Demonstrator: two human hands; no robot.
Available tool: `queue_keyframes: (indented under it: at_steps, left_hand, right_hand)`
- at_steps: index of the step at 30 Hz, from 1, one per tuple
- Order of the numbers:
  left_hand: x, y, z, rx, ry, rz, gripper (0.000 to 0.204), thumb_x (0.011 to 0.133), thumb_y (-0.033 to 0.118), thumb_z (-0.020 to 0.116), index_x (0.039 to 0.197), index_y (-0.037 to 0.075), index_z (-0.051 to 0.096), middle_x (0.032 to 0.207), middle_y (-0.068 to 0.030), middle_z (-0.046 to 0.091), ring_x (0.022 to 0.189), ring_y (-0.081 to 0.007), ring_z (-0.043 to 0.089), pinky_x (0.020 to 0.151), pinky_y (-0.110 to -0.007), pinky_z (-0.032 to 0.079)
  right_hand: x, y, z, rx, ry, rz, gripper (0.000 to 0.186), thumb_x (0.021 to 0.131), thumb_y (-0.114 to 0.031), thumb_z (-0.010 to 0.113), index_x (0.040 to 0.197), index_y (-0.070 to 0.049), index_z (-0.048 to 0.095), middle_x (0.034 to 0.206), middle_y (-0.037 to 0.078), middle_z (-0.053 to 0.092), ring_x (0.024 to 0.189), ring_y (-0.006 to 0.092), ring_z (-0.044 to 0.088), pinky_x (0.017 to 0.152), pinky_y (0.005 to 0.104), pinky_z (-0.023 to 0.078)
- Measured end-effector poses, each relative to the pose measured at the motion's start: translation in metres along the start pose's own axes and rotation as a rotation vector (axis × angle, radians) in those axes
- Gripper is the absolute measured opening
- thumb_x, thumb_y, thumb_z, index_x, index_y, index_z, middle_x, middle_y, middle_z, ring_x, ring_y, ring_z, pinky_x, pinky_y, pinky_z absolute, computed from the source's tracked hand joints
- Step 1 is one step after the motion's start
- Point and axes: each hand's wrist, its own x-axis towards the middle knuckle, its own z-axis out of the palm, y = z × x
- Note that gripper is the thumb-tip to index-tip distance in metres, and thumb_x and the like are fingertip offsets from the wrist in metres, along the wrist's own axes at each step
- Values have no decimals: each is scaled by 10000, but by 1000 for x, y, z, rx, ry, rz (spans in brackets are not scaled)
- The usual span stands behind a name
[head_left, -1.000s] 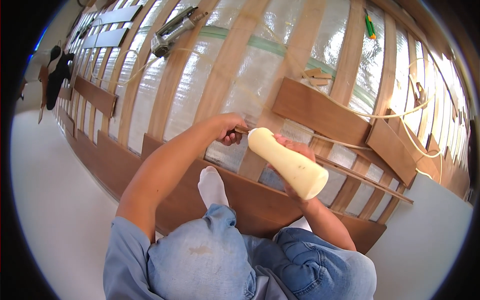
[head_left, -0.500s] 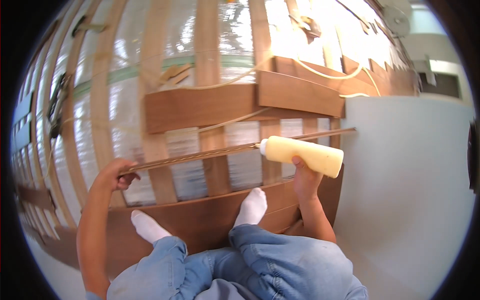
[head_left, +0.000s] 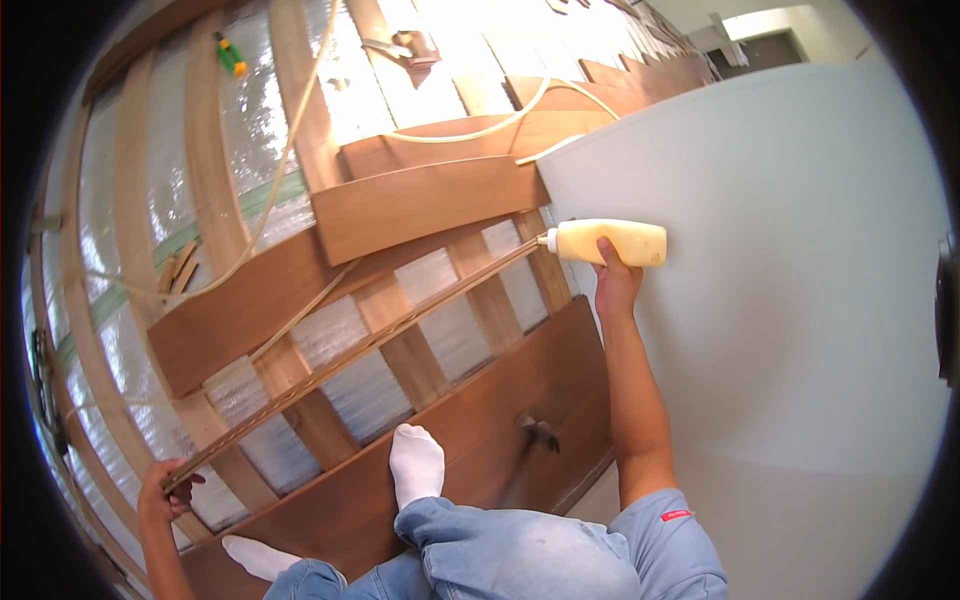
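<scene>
In the lower left of the frame, the left hand [head_left: 172, 490] has its fingers curled closed around the near end of a long, narrow strip [head_left: 370, 345], which slants up toward the centre right across the battens [head_left: 400, 360]. The right hand [head_left: 617, 280], right of centre, is wrapped around a pale yellow bottle [head_left: 635, 243], its thumb along the near side; the bottle lies almost level, its nozzle [head_left: 543, 241] aimed left at the strip's far end. Whether the tip touches cannot be told. A wavy line runs along the strip, perhaps glue. Held by hand only at one end, the strip could roll or swing if the left grip loosened, smearing that line. Too hard a squeeze might spill the contents onto the battens, and a careless step could catch the hammer [head_left: 540, 432] on the lower boards [head_left: 470, 450].
</scene>
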Motion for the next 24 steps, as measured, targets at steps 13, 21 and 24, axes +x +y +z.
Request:
queue_keyframes:
  at_steps: [13, 21, 24]
  left_hand:
    - [-4, -4, 7, -27, 47, 30, 515, 942, 474, 609, 902, -28, 720, 459, 48, 359, 337, -110, 279, 340, -282, 235]
    - [-1, -19, 0, -45, 86, 92, 447, 952, 496, 614, 877, 67, 718, 468, 11, 414, 336, -160, 360, 343, -312, 259]
    - [8, -33, 7, -80, 229, 149, 410, 959, 506, 627, 845, 114, 661, 502, -20, 473, 354, -195, 423, 336, -325, 290]
  right_hand:
    - [26, 23, -38, 161, 258, -60, 587, 904, -16, 786, 1419, 16, 506, 1380, 117, 586, 1279, 267, 601, 1073, 432, 560]
    - [-2, 56, -38, 323, 457, -57, 586, 957, -110, 773, 1466, -47, 490, 1427, 89, 575, 1299, 253, 596, 1109, 433, 532]
    - [-12, 67, -54, 506, 468, 5, 628, 963, -293, 800, 1476, -107, 490, 1442, 81, 586, 1341, 265, 577, 1125, 453, 529]
